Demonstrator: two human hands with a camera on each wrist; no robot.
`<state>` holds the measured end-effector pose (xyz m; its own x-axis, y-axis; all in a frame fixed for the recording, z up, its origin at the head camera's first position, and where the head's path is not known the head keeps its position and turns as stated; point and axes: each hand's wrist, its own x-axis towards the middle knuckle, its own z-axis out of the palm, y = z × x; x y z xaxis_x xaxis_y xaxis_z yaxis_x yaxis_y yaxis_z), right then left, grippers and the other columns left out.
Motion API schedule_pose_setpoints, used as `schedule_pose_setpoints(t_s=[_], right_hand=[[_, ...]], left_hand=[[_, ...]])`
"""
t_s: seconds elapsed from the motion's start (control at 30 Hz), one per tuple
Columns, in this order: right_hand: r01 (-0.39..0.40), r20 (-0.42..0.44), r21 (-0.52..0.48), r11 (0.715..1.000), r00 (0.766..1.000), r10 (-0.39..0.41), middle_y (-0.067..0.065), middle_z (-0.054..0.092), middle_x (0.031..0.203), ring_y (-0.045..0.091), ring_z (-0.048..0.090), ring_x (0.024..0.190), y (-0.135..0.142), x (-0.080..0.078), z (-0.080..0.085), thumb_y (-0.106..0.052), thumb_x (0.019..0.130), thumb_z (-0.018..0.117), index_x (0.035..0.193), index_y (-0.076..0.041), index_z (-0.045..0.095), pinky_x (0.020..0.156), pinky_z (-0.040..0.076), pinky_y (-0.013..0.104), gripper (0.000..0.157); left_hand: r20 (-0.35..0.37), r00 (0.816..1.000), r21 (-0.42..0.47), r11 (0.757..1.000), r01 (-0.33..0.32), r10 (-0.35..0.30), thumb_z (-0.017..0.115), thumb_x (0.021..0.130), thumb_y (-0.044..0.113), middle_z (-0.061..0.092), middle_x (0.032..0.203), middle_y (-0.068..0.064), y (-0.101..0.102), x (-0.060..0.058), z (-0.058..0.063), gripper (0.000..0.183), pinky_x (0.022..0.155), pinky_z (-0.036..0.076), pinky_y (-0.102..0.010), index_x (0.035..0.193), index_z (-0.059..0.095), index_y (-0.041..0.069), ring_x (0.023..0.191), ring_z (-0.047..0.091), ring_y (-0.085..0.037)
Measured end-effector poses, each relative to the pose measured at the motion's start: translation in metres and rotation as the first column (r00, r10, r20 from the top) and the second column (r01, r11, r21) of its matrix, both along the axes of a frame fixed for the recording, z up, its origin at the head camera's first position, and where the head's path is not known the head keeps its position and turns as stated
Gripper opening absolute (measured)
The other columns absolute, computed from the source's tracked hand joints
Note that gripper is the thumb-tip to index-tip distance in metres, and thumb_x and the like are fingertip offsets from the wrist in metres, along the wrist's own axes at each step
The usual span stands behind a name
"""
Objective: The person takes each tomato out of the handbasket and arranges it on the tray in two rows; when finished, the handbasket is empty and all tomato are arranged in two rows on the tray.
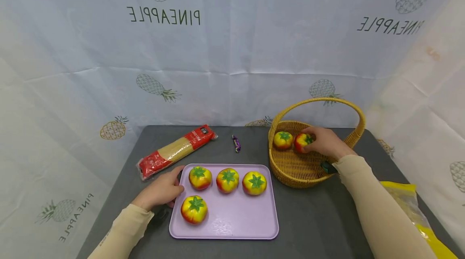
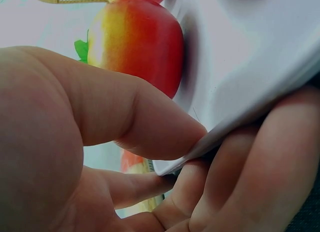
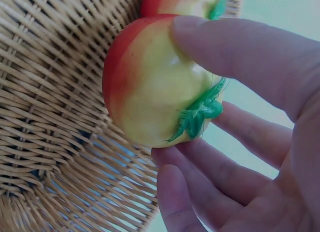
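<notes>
My right hand is inside the wicker basket, pinching a red-and-yellow tomato-shaped fruit between thumb and fingers. Its green leafy top faces the palm in the right wrist view. Another such fruit lies beside it in the basket. At the left rim of the lilac tray, my left hand grips the edge, thumb on the upper side and fingers underneath, as the left wrist view shows. Three fruits sit in a row along the tray's far side, and one more rests at its near left.
A red-and-clear pack of noodles lies at the back left. Behind the tray is a small purple wrapped candy. A yellow-edged plastic bag lies at the right edge. The basket's tall handle arches over its opening.
</notes>
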<state>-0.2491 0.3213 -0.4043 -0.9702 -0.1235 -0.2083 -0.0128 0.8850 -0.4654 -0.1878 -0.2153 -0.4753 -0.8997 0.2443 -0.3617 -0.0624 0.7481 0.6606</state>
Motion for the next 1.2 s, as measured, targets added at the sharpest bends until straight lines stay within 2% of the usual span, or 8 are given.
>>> schedule_pose_setpoints(t_s=[0.3,0.5,0.7,0.9,1.13,1.2], right_hand=[[-0.049,-0.099,0.023,0.999,0.994,0.051,0.027,0.059,0.152,0.046,0.060,0.132,-0.017,0.034,0.025,-0.034,0.093,0.085,0.157,-0.007,0.055,0.107,0.052,0.067,0.076],[-0.115,-0.196,0.049,0.992,0.973,0.123,0.022,0.065,0.145,0.042,0.063,0.127,-0.045,0.062,0.041,-0.035,0.089,0.089,0.151,-0.008,0.061,0.107,0.054,0.065,0.073],[-0.189,-0.243,0.052,0.981,0.950,0.196,0.011,0.068,0.138,0.033,0.067,0.123,-0.078,0.089,0.049,-0.029,0.087,0.091,0.149,-0.012,0.065,0.105,0.058,0.059,0.069],[-0.262,-0.257,0.042,0.964,0.930,0.264,0.010,0.066,0.145,0.032,0.066,0.130,-0.114,0.105,0.045,-0.029,0.084,0.094,0.145,-0.016,0.068,0.109,0.057,0.058,0.068],[-0.360,-0.235,0.005,0.933,0.906,0.351,-0.004,0.067,0.130,0.016,0.066,0.117,-0.160,0.118,0.030,-0.028,0.082,0.095,0.142,-0.020,0.070,0.104,0.062,0.044,0.065],[-0.379,-0.217,-0.007,0.925,0.904,0.368,-0.006,0.067,0.130,0.014,0.065,0.118,-0.171,0.121,0.026,-0.028,0.083,0.095,0.141,-0.021,0.071,0.103,0.062,0.042,0.063]], left_hand=[[-0.007,1.000,-0.008,1.000,0.008,-0.008,0.073,0.095,0.012,0.063,0.091,-0.010,-0.002,-0.001,-0.002,0.079,0.053,0.061,-0.033,0.166,0.037,0.007,0.063,0.063,-0.025],[0.001,1.000,-0.006,1.000,0.006,-0.006,0.072,0.096,0.013,0.063,0.092,-0.011,-0.003,-0.001,-0.002,0.079,0.053,0.061,-0.032,0.166,0.037,0.008,0.063,0.064,-0.025],[0.006,1.000,-0.007,1.000,0.005,-0.005,0.073,0.096,0.014,0.063,0.094,-0.011,-0.004,-0.001,0.001,0.080,0.054,0.062,-0.032,0.166,0.037,0.009,0.065,0.064,-0.025],[-0.006,1.000,0.000,1.000,0.014,-0.014,0.071,0.095,0.013,0.064,0.094,-0.012,-0.003,-0.001,0.001,0.079,0.053,0.061,-0.033,0.166,0.036,0.008,0.063,0.065,-0.025],[-0.016,1.000,0.011,1.000,0.015,-0.014,0.071,0.096,0.012,0.066,0.096,-0.012,-0.002,-0.001,0.000,0.078,0.052,0.061,-0.034,0.166,0.037,0.008,0.064,0.065,-0.024],[-0.018,1.000,0.015,1.000,0.012,-0.012,0.071,0.096,0.012,0.066,0.096,-0.013,-0.003,0.000,0.000,0.078,0.052,0.061,-0.034,0.166,0.037,0.008,0.063,0.065,-0.024]])
